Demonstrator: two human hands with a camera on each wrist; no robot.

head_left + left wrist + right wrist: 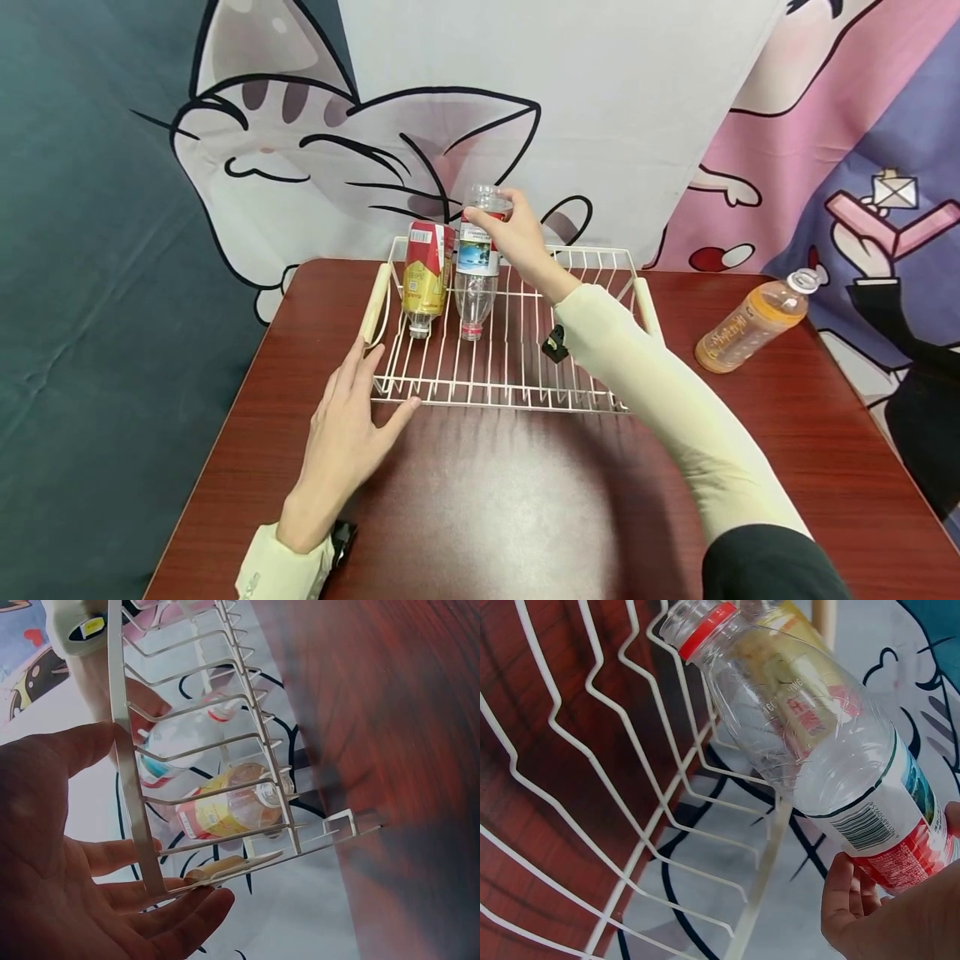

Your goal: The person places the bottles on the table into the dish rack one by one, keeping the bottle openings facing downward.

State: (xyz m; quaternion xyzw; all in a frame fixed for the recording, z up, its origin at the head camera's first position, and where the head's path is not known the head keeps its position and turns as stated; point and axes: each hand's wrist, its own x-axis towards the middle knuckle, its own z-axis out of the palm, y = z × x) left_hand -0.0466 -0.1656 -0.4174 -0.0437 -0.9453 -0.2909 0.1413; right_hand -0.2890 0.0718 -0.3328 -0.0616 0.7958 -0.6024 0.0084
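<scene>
I've got R hand [521, 242] w/ thumb & fingers clamped on clear bottle [476, 260] nr its base; neck's below them, tipped down at wire rack [375, 304], can't tell if touching wires. Red-yellow bottle [424, 279], also neck-down, just L of R fingertips. L hand [341, 437]: thumb apart, fingers fairly straight, touching rack's near-L corner. White-capped bottle [748, 325] well R of R fingers.
</scene>
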